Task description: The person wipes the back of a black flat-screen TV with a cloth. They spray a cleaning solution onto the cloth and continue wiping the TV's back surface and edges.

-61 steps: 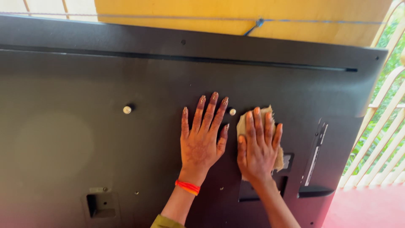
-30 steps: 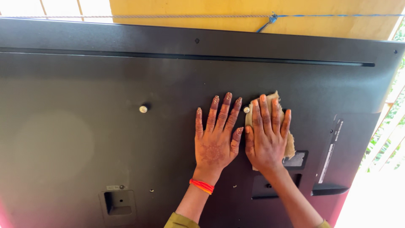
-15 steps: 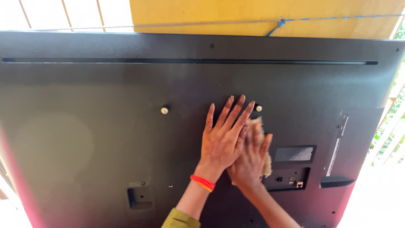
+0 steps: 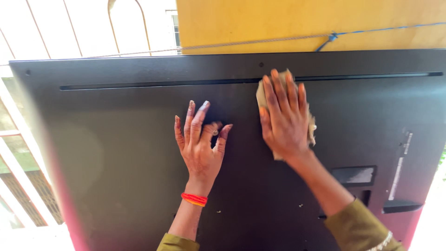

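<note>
The right hand [image 4: 284, 118] lies flat, fingers together, pressing a beige cloth [image 4: 310, 132] against the black rear panel of the television [image 4: 116, 153], fingertips at the ventilation slot [image 4: 153, 85]. The left hand [image 4: 200, 142], at 9 o'clock from the right, rests open, fingers apart, holding nothing, beside a screw [image 4: 215, 132]

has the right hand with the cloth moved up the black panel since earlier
Yes. The right hand with the beige cloth rose to the long horizontal slot.
</note>
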